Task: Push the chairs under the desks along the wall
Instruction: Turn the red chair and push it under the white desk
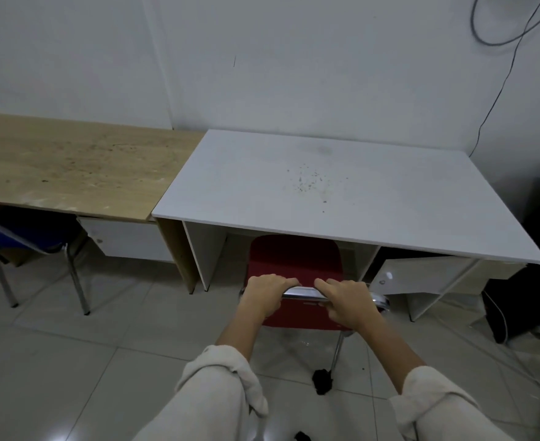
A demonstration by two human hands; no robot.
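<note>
A red chair (294,256) with a chrome frame stands in front of the white desk (342,189), its seat partly under the desktop. My left hand (264,294) and my right hand (346,302) both grip the chrome top bar of its backrest, side by side. To the left, a blue chair (10,230) with metal legs sits partly under the wooden desk (71,163). Both desks stand against the white wall.
A white drawer unit (421,275) hangs under the white desk's right side, its door ajar. A dark cabinet (533,281) stands at the far right with cables on the wall above. A small black object (322,380) lies on the tiled floor.
</note>
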